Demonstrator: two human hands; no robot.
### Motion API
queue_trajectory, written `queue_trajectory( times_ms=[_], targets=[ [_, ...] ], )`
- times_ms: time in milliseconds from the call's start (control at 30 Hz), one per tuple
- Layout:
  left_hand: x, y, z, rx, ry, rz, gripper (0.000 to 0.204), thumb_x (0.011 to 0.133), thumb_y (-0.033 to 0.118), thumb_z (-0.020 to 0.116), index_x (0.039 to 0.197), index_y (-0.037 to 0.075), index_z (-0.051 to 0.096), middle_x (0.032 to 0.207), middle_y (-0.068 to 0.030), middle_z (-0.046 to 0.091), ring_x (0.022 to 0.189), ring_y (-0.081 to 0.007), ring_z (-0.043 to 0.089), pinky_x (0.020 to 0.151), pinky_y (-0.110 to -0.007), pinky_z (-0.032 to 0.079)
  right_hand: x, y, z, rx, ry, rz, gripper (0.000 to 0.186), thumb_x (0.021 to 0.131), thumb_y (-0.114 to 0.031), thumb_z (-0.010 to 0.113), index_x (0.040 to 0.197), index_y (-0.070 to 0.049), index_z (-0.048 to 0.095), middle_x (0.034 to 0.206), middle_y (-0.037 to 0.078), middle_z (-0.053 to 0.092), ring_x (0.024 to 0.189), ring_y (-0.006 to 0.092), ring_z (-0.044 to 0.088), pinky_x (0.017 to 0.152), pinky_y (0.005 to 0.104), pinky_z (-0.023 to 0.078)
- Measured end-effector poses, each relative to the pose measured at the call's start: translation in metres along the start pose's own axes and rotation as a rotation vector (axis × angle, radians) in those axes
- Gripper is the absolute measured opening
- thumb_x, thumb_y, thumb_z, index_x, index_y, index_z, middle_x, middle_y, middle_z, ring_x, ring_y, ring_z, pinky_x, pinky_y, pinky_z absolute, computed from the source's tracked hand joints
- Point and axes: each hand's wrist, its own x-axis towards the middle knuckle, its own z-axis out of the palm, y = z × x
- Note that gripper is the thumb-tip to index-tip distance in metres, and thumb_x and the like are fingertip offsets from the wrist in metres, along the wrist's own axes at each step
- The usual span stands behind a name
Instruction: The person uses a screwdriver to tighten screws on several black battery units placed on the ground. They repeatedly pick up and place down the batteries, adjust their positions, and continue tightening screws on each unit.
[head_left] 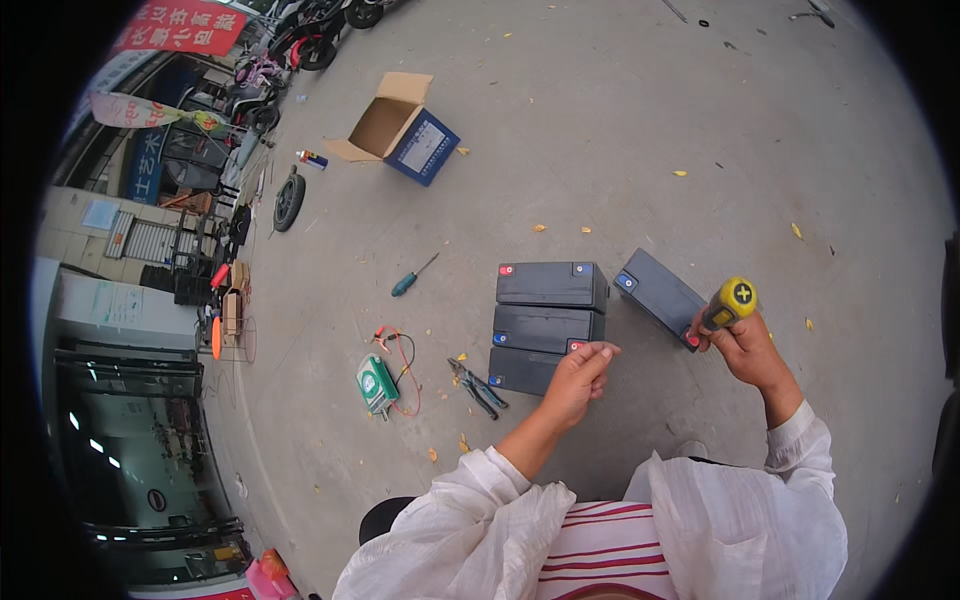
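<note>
My right hand (745,350) grips a yellow and black screwdriver (739,296), held end-on to the camera at the red-terminal end of a separate dark grey battery (652,285), which lies angled on the ground. My left hand (582,378) is closed in a pinch over the right part of three similar batteries (548,285) lying side by side; what its fingertips hold, if anything, is too small to make out. Left of them lie pliers with teal and black handles (480,393), a green boxed tester (375,383) with red and black clip leads, and a teal-handled screwdriver (405,282).
An open blue cardboard box (423,150) lies farther forward, with a small canister (311,159) and a loose tyre (289,200) to its left. Parked scooters (310,40), clutter and a shopfront (135,440) line the left side. Fallen leaves dot the concrete ground (780,160).
</note>
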Motion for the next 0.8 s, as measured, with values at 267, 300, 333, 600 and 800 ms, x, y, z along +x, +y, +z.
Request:
queue_trajectory(
  times_ms=[267,300,333,600,800],
  targets=[
    [-0.014,0.08,0.099,0.807,-0.232,0.646,0.055,0.084,0.027,0.074,0.13,0.006,0.055,0.072,-0.0034,0.054,0.061,-0.0113,0.052,0.058,-0.027,0.043,0.006,-0.014,-0.001,-0.071,-0.163,-0.002,0.014,0.089,-0.001,0.056,0.101,0.0,0.062,0.085,0.01,0.066,0.075,0.0194,0.064,0.071,0.0319,0.052],
    [-0.006,0.076,0.102,0.785,-0.234,0.676,0.055,0.083,0.027,0.075,0.13,0.006,0.055,0.074,-0.0056,0.056,0.063,-0.0134,0.054,0.06,-0.028,0.044,0.006,-0.015,-0.003,-0.06,-0.158,-0.026,0.016,0.088,-0.002,0.058,0.103,0.0,0.061,0.089,0.01,0.066,0.079,0.0197,0.064,0.074,0.0323,0.051],
    [0.005,0.07,0.101,0.764,-0.235,0.705,0.055,0.082,0.027,0.075,0.129,0.005,0.055,0.076,-0.0078,0.059,0.065,-0.0155,0.057,0.061,-0.029,0.046,0.006,-0.015,-0.003,-0.048,-0.154,-0.051,0.019,0.087,-0.004,0.059,0.105,-0.001,0.061,0.092,0.01,0.066,0.083,0.0201,0.064,0.078,0.0328,0.051],
    [-0.005,0.072,0.114,0.847,-0.143,0.754,0.041,0.081,0.019,0.073,0.118,0.005,0.06,0.085,-0.0129,0.065,0.068,-0.0231,0.063,0.062,-0.033,0.049,0.01,-0.104,-0.006,0.262,0.227,-0.376,0.038,0.078,-0.016,0.067,0.111,0.0,0.06,0.105,0.013,0.062,0.094,0.0242,0.058,0.084,0.0354,0.046],
    [-0.001,0.052,0.11,0.808,-0.186,0.879,0.025,0.081,0.013,0.07,0.101,0.003,0.059,0.085,-0.0137,0.066,0.073,-0.0295,0.065,0.065,-0.035,0.05,0.014,-0.106,0.016,-0.112,0.146,-0.464,0.014,0.084,-0.013,0.067,0.091,-0.003,0.06,0.08,0.008,0.062,0.069,0.0221,0.058,0.065,0.031,0.046]
  ],
)
